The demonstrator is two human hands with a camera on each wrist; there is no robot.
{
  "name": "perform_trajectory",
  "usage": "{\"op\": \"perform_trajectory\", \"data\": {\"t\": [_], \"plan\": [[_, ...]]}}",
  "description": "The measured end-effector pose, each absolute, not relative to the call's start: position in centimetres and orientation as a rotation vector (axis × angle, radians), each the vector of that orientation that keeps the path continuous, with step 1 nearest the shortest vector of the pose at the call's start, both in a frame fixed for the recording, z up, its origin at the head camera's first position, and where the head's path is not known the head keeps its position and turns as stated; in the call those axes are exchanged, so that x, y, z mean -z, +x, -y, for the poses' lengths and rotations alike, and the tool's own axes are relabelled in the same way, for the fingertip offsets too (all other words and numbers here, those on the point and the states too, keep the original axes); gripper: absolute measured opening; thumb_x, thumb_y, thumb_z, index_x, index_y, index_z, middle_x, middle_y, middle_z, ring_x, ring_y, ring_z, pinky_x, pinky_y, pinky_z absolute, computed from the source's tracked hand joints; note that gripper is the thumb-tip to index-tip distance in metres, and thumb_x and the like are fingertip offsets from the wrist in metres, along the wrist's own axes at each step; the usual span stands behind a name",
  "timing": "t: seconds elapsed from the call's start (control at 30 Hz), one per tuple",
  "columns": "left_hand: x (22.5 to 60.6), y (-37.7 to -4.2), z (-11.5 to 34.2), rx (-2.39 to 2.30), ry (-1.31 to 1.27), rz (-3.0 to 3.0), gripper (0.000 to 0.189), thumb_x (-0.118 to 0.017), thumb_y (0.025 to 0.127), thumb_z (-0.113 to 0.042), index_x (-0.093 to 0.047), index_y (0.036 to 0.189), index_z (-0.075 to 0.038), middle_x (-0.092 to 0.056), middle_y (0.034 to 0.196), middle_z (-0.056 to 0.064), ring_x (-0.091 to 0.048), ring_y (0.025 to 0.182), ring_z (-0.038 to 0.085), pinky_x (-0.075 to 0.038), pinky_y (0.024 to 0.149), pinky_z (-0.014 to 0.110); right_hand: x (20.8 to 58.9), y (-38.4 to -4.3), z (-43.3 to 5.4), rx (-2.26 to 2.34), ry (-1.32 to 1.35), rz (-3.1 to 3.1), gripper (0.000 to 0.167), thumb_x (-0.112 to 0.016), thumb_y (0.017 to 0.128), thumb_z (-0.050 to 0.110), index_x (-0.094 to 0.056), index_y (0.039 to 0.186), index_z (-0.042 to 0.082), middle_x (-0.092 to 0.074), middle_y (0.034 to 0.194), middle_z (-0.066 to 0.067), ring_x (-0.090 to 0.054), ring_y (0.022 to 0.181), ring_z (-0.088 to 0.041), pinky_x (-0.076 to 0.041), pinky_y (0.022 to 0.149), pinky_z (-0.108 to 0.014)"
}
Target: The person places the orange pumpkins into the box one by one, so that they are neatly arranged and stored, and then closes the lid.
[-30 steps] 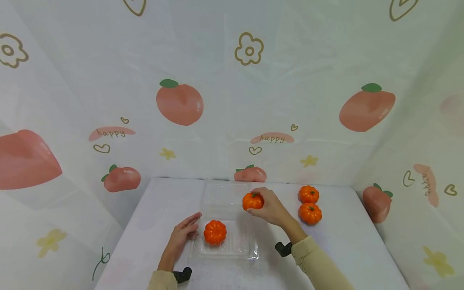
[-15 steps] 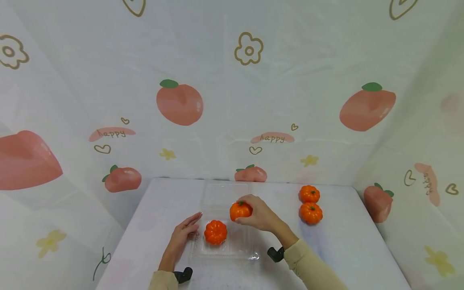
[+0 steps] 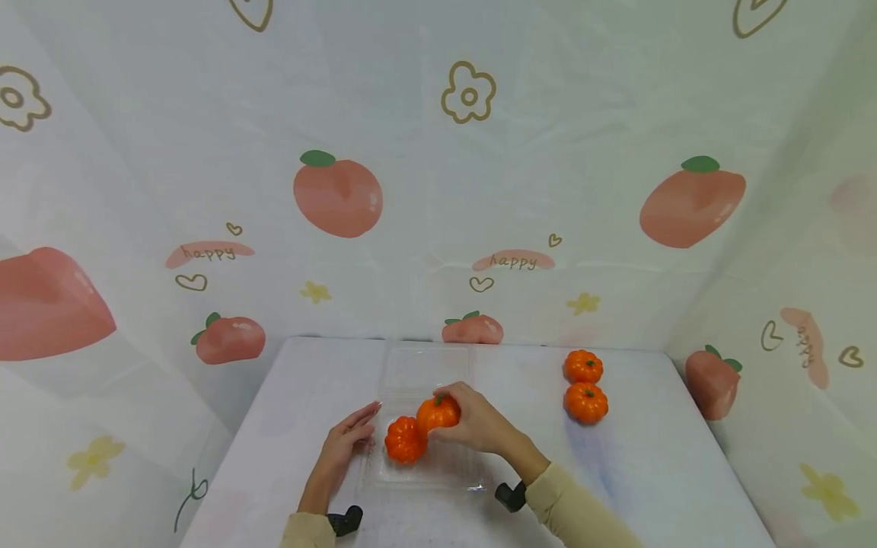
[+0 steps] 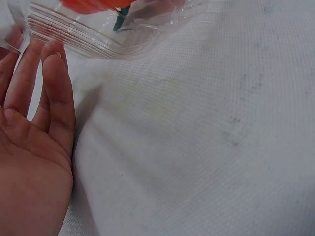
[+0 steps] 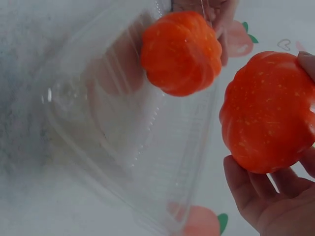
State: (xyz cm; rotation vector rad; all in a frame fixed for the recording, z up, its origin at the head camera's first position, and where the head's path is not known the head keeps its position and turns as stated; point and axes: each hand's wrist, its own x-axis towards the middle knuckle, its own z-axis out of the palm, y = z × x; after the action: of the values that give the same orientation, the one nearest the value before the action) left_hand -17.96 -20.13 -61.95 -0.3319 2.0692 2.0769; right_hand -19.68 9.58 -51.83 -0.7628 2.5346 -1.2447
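A small orange toy pumpkin (image 3: 438,415) is gripped by my right hand (image 3: 482,423) over the clear plastic container (image 3: 455,472). Another orange pumpkin (image 3: 404,441) lies in the container's left part, its ribbed side up. In the head view the two pumpkins overlap; whether they touch, I cannot tell. My left hand (image 3: 344,440) rests by the container's left side with its fingers extended. From the left wrist view, the fingertips meet the ribbed plastic edge (image 4: 74,34). The right wrist view has the held pumpkin (image 5: 268,113) between thumb and fingers.
Two more orange pumpkins, a rear one (image 3: 583,367) and a front one (image 3: 585,403), sit close together on the right of the white table (image 3: 658,457). The container's clear lid (image 3: 426,368) lies folded back behind it. A printed curtain (image 3: 548,152) surrounds the table.
My right hand has carried its pumpkin left and toward me, from beside the lid to next to the other pumpkin over the container. The left hand has stayed in place.
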Motion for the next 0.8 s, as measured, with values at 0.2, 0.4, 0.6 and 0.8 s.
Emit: {"op": "perform_trajectory", "data": {"t": [0.2,0.4,0.6,0.8], "plan": [[61.8,-17.9,20.2,-2.065,-0.329,-2.070,0.044,-0.062,0.099,-0.019,-0.061,0.143,-0.018,-0.059,0.150,0.000,-0.059,0.079,0.012,-0.052,0.073,0.022,52.3,-19.2,-8.8,1.269,-0.804,-2.511,0.051,-0.081,0.086,0.039,-0.059,0.125,0.014,-0.062,0.125,0.001,-0.059,0.110,-0.014,-0.055,0.090,-0.023],[61.9,-18.0,20.3,-2.075,-0.326,-2.056,0.043,-0.062,0.100,-0.018,-0.061,0.142,-0.020,-0.060,0.149,-0.002,-0.059,0.080,0.012,-0.053,0.074,0.021,52.8,-18.6,-8.0,1.268,-0.826,-2.501,0.048,-0.080,0.086,0.040,-0.060,0.123,0.015,-0.063,0.123,0.002,-0.059,0.110,-0.013,-0.054,0.094,-0.025],[62.0,-18.1,20.3,-2.078,-0.310,-2.066,0.043,-0.062,0.100,-0.020,-0.061,0.143,-0.017,-0.060,0.149,0.000,-0.059,0.079,0.013,-0.053,0.073,0.021,53.1,-18.0,-7.3,1.234,-0.818,-2.481,0.049,-0.079,0.086,0.045,-0.062,0.122,0.015,-0.065,0.123,0.001,-0.058,0.111,-0.012,-0.054,0.096,-0.027],[62.3,-18.1,20.3,-2.078,-0.321,-2.057,0.044,-0.063,0.100,-0.022,-0.060,0.143,-0.019,-0.058,0.150,0.000,-0.058,0.081,0.014,-0.052,0.074,0.021,53.4,-17.5,-6.7,1.206,-0.793,-2.471,0.053,-0.078,0.086,0.047,-0.063,0.124,0.013,-0.067,0.121,0.001,-0.058,0.110,-0.011,-0.053,0.098,-0.029]]}}
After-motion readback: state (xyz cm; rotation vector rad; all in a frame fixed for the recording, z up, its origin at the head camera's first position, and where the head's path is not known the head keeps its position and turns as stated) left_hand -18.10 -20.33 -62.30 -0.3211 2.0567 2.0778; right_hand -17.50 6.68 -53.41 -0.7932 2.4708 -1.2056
